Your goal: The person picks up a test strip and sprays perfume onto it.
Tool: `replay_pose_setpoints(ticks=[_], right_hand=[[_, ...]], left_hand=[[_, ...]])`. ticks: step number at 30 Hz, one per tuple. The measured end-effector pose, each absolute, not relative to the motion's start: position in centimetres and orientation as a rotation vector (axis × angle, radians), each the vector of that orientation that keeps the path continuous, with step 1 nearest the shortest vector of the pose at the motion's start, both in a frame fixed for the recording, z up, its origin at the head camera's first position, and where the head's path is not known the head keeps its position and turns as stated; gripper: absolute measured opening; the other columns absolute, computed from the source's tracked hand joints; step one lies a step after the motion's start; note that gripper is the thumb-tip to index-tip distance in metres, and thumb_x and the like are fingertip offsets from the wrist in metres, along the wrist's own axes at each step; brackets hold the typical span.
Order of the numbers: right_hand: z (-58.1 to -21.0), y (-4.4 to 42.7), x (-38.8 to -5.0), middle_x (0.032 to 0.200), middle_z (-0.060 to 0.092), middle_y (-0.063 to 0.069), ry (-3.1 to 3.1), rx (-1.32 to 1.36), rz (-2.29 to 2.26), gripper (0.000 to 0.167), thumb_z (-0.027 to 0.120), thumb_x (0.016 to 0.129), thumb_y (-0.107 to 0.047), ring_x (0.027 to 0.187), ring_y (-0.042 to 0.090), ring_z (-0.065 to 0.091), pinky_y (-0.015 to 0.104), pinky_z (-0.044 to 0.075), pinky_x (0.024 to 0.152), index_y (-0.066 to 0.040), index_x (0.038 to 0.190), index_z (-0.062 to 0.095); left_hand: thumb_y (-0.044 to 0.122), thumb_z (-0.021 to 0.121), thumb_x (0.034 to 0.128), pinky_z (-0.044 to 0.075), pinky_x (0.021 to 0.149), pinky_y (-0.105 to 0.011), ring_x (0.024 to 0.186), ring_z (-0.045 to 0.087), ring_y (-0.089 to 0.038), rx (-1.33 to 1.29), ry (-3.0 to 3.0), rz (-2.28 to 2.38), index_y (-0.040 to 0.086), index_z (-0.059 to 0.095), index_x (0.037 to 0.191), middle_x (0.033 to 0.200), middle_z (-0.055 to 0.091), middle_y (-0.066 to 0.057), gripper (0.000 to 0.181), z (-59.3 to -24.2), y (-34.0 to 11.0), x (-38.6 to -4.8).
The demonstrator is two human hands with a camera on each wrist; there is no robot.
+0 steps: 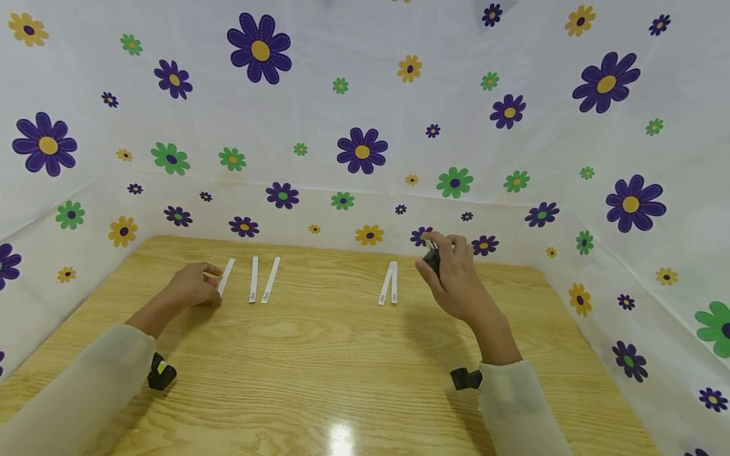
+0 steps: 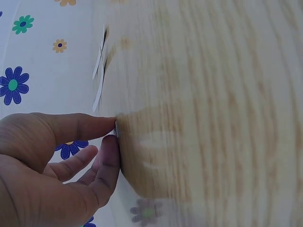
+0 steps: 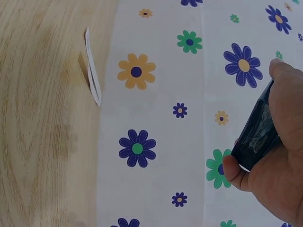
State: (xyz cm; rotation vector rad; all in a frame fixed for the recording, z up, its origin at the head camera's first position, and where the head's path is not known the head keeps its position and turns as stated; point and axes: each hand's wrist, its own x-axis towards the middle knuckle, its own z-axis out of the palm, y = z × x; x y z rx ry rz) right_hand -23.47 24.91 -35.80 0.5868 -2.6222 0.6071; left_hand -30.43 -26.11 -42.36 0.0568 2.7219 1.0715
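The left hand (image 1: 195,285) pinches a white paper strip (image 1: 226,276) at the table's left; in the left wrist view, thumb and fingertips of the hand (image 2: 71,161) meet at the strip's edge, by the tabletop. Above the table on the right, the right hand (image 1: 456,278) holds a small dark object (image 1: 432,258). The right wrist view has this dark, glossy object (image 3: 258,135) gripped between thumb and fingers of the hand (image 3: 279,146); what it is I cannot tell.
Two separate white strips (image 1: 253,280) (image 1: 271,280) lie right of the left hand. Farther right, two more strips (image 1: 394,284) touch at their far ends. A flower-patterned white cloth (image 1: 319,114) stands behind and beside the wooden table (image 1: 319,354).
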Motion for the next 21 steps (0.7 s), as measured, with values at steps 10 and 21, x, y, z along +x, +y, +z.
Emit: replay_pose_setpoints(ticks=[10, 21], right_hand=[[-35.65, 24.90, -23.47, 0.134, 0.031, 0.034, -2.618, 0.589, 0.595, 0.056, 0.055, 0.107, -0.029, 0.119, 0.047, 0.034, 0.060, 0.044, 0.087, -0.016, 0.152, 0.025], [-35.70, 24.87, -23.43, 0.134, 0.031, 0.033, -2.626, 0.589, 0.589, 0.057, 0.055, 0.107, -0.030, 0.119, 0.047, 0.034, 0.061, 0.044, 0.088, -0.017, 0.152, 0.024]], left_hand=[[0.012, 0.087, 0.0774, 0.050, 0.081, -0.036, 0.101, 0.056, -0.034, 0.025, 2.718, 1.067, -0.011, 0.047, 0.140, 0.121, 0.057, -0.028, 0.078, -42.18, -26.19, -30.43], [0.006, 0.084, 0.0785, 0.053, 0.083, -0.039, 0.104, 0.059, -0.037, 0.068, 2.717, 1.069, -0.012, 0.047, 0.140, 0.125, 0.058, -0.030, 0.074, -42.41, -26.05, -30.42]])
